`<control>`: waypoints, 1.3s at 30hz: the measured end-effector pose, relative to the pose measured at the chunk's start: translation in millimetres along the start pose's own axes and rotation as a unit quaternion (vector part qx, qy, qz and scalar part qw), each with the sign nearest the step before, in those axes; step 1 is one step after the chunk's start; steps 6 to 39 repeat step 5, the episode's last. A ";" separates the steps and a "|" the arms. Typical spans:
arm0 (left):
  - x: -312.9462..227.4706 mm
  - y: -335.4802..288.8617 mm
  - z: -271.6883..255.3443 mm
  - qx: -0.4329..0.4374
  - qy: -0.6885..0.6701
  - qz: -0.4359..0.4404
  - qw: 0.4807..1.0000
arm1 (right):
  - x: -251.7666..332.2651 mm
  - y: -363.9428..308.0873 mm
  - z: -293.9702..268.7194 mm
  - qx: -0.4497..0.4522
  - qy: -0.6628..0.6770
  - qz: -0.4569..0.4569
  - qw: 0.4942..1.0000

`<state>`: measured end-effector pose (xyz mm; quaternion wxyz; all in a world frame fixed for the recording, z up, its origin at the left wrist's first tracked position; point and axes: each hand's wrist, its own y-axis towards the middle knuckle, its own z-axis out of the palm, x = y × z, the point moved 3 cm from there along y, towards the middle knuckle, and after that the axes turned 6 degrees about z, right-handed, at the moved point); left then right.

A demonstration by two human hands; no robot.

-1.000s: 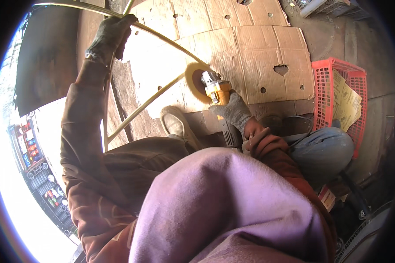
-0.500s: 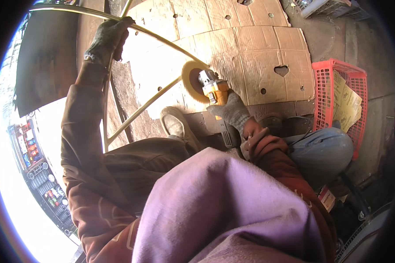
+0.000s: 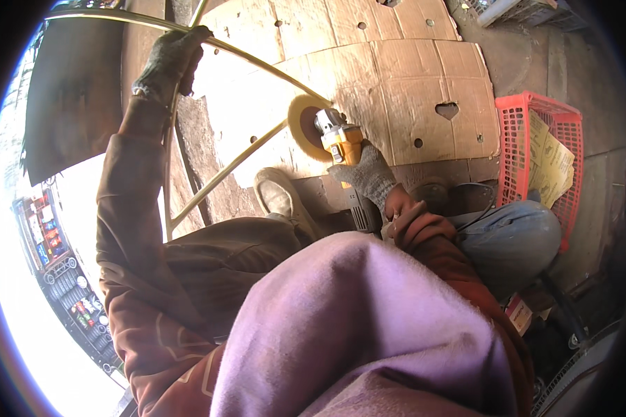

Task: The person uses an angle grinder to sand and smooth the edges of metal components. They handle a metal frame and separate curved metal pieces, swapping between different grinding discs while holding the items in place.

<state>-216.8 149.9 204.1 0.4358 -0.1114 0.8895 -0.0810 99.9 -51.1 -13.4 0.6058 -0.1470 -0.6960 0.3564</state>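
Observation:
My left hand [image 3: 170, 62], in a grey glove, is closed around a metal tube frame [image 3: 247, 58] near where its bars cross at the upper left. The frame's thin, brass-coloured bars slant down toward the middle. In its grey glove, my right hand [image 3: 368, 174] grips the yellow and black body of an angle grinder [image 3: 346, 146]. A round tan buffing wheel [image 3: 305, 128] is fitted on the grinder's head. The wheel's edge lies against or very near the frame's corner; exact contact I cannot tell.
Flattened cardboard sheets [image 3: 424, 90] with holes cover the ground ahead. At the right stands a red plastic basket [image 3: 513, 153] holding yellowish paper. My shoe [image 3: 275, 193] is close below the frame. A dark sheet [image 3: 73, 90] lies at the left, and a black cord loops by my right knee.
Hardly anything differs. Both hands keep their hold, and the grinder and frame stay in nearly the same place.

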 end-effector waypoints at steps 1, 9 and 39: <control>1.8 3.0 -0.8 -0.004 -0.005 0.006 1.000 | 0.9 0.4 0.3 -0.001 -0.009 -0.001 1.000; 13.9 10.1 -13.2 0.021 0.050 -0.032 0.998 | 1.2 -1.7 2.0 0.002 -0.024 0.009 1.000; 13.9 10.1 -13.2 0.021 0.050 -0.032 0.998 | 1.2 -1.7 2.0 0.002 -0.024 0.009 1.000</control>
